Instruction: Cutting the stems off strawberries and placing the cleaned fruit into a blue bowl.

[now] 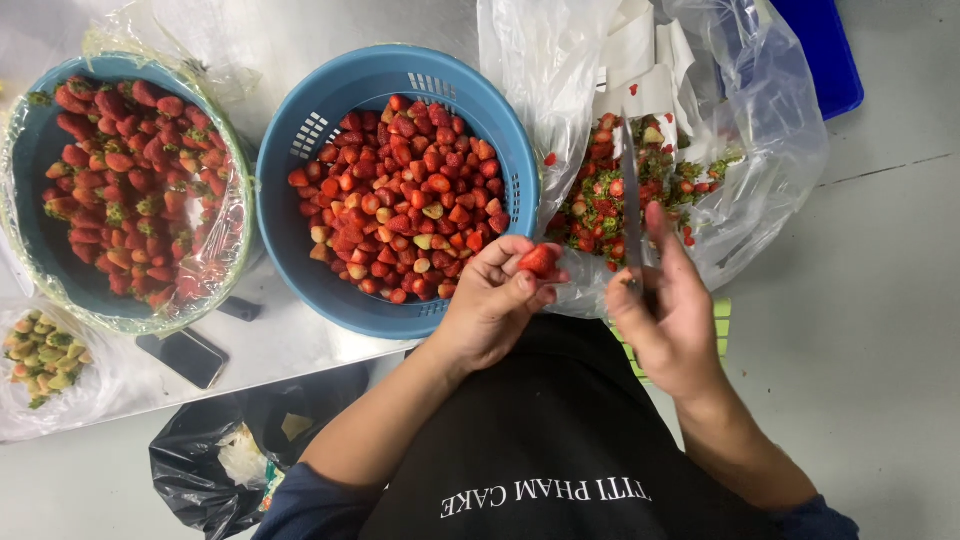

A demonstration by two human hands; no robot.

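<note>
- L hand point(490, 300): fingers curled shut round a single strawberry point(540, 260), pinched at the fingertips. Berry sits at the far-right tip of that hand, just past the near rim of the middle basket, above the person's dark apron point(560, 440).
- R hand point(672, 310): closed round the handle of a knife point(631, 195). Handle itself hidden in the palm; only the blade shows.
- Key relation: berry lies to the L of the knife hand, near but not touching, a small gap between. Blade's long axis runs away from the person, almost straight up the frame, tip over the bag of trimmings. Berry's own long axis: looks roughly crosswise to the blade, can't tell for sure, fingers cover part of it.
- Nearer hand to berry: L (holding it). R is next over, w/ blade edge facing the gap or not: can't tell.
- Counts:
  - blue baskets: 2. Middle one point(300, 150) bare plastic, full of trimmed red berries; L one point(30, 160) lined w/ clear film, berries w/ green caps on.
  - clear plastic bags of green tops and scraps: 1 big at top R point(780, 130); 1 small pile of pale, unripe bits on film at far L point(40, 350).
  - black bag point(200, 460) below table edge: 1.
  - phone point(185, 355) on the steel table point(290, 345): 1; small dark item beside it, unclear.
  - knives: 1. Berries in hand: 1.
  - blue tray corner, top R point(825, 50): 1.
</note>
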